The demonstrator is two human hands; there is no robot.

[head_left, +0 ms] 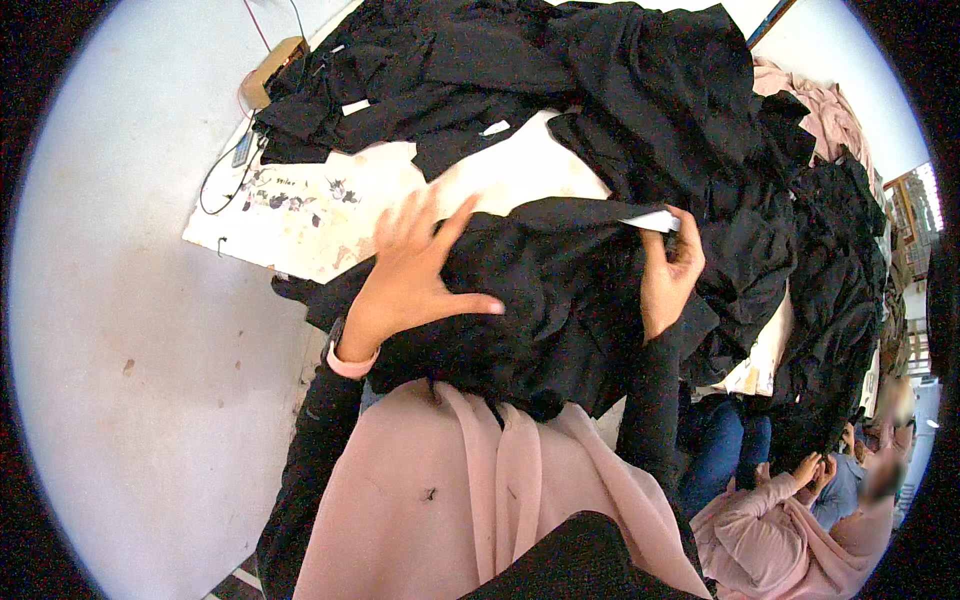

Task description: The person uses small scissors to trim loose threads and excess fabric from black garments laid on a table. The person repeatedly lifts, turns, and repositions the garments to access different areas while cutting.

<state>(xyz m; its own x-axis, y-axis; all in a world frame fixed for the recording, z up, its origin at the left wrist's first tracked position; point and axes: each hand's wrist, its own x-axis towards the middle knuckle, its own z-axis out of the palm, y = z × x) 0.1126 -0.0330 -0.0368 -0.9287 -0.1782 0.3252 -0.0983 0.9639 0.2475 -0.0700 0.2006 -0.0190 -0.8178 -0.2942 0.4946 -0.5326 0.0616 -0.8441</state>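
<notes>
A black cloth garment piece (540, 280) lies in front of me, draped over the near edge of the table and toward my lap. My left hand (408, 278) is spread flat over its left part, fingers apart, holding nothing. At the upper right corner of the same cloth, my right hand (672, 272) is closed, with thumb and fingers pinching the edge. A small white label or slip (652, 221) shows there beside the fingertips; whether it is sewn on I cannot tell.
Black garments (450, 70) with white labels heap across the white table (330, 230), continuing down its right side (830, 280). A small brown box (275, 72) with wires sits at the far left edge. Pink cloth (825, 105) lies far right. A person (770, 530) handles black cloth at lower right.
</notes>
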